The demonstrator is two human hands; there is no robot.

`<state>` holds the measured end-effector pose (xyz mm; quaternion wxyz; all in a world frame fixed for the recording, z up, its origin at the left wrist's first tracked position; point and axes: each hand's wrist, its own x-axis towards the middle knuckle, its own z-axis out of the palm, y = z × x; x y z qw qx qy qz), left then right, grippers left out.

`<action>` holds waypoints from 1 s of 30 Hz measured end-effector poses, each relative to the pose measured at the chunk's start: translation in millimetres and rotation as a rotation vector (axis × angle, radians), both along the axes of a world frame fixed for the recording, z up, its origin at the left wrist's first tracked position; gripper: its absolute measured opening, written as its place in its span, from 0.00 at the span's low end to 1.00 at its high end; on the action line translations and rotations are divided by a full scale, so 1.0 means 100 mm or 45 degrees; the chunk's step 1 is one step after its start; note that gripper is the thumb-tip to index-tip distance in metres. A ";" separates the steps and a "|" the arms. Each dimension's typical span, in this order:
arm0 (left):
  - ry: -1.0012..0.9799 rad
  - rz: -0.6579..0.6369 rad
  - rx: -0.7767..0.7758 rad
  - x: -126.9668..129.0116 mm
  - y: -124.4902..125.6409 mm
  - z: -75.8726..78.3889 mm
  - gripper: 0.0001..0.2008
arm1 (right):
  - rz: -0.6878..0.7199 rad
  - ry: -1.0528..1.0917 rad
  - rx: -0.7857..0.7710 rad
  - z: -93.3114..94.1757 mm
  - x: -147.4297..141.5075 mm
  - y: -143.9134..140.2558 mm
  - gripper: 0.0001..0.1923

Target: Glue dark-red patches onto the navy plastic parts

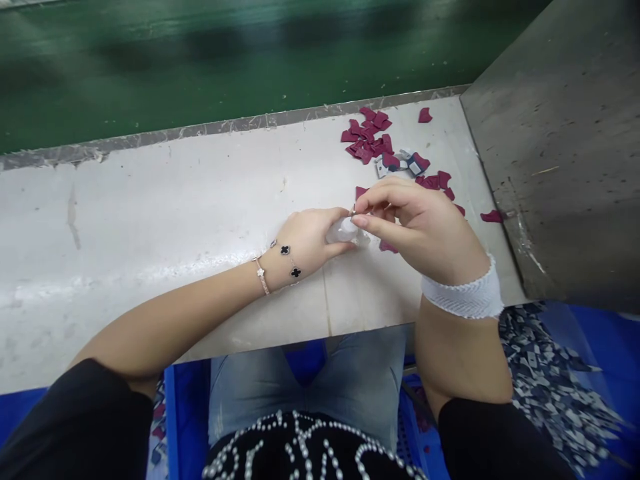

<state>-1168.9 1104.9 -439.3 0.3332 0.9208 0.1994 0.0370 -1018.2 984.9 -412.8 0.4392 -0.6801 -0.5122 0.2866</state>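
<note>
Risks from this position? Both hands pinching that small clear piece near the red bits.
1. The clear piece is held only at the fingertips of the left hand and right hand; it may slip.
2. The right hand hovers over loose red pieces; a sweep might scatter them.
3. One red piece lies by the table edge and may fall.

Factory line: green conveyor belt [225,60], worn workbench [150,220], blue parts crates [600,347].

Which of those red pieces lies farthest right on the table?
The lone red piece by the grey wall, apart from the pile.
</note>
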 end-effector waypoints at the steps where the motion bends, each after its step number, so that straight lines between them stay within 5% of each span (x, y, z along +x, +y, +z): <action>1: -0.016 -0.009 -0.002 -0.01 -0.01 0.02 0.15 | 0.008 -0.006 0.011 0.02 -0.01 -0.02 0.10; 14: -0.307 -0.033 -0.041 -0.30 -0.53 0.61 0.15 | -0.008 -0.157 0.243 0.59 -0.28 -0.53 0.05; 23: -0.443 -0.203 -0.184 -0.76 -1.08 1.04 0.16 | 0.148 0.078 0.275 1.04 -0.54 -1.11 0.13; 30: -0.546 -0.283 -0.072 -1.02 -1.42 1.30 0.18 | 0.107 0.030 0.288 1.42 -0.83 -1.51 0.17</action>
